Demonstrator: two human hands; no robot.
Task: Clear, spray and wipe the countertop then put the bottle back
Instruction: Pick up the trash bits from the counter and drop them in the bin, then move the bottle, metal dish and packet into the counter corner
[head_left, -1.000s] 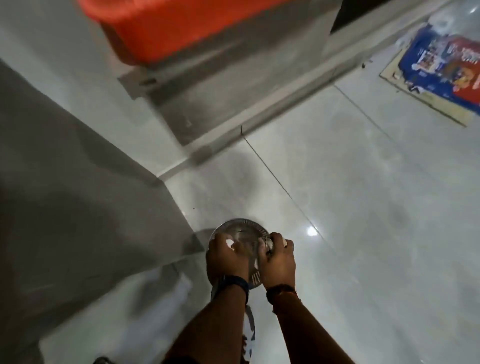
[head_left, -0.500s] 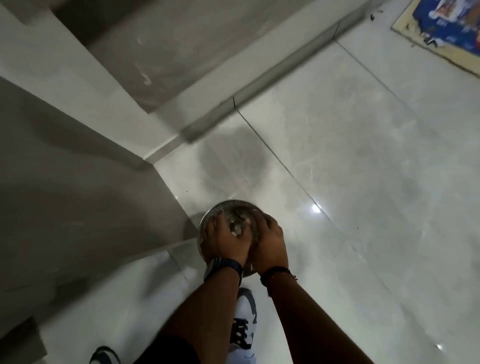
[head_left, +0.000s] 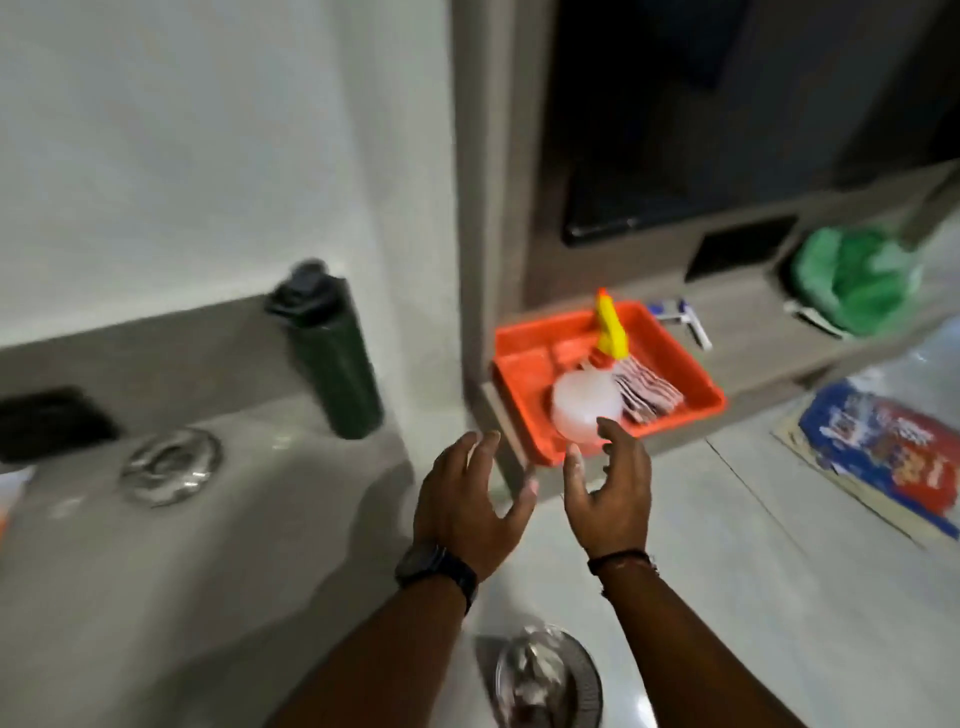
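My left hand (head_left: 470, 493) and my right hand (head_left: 610, 488) are both open and empty, raised side by side in front of an orange tray (head_left: 524, 395) on a low shelf. In the tray lies a clear spray bottle (head_left: 584, 408) with a yellow and red nozzle (head_left: 610, 332), next to a folded red-and-white striped cloth (head_left: 649, 392). The grey countertop (head_left: 182, 545) spreads to the left. A steel plate (head_left: 550, 675) rests on the floor below my arms.
On the countertop stand a dark green flask (head_left: 337, 364), a steel plate (head_left: 169, 465) and a black object (head_left: 49, 423). A razor (head_left: 680, 317) and a green bag (head_left: 857, 280) sit on the shelf. A printed packet (head_left: 888, 457) lies on the floor tiles.
Both hands have let go of the steel plate, which now rests on the floor. My view has lifted from the floor to the countertop and the shelf with the tray.
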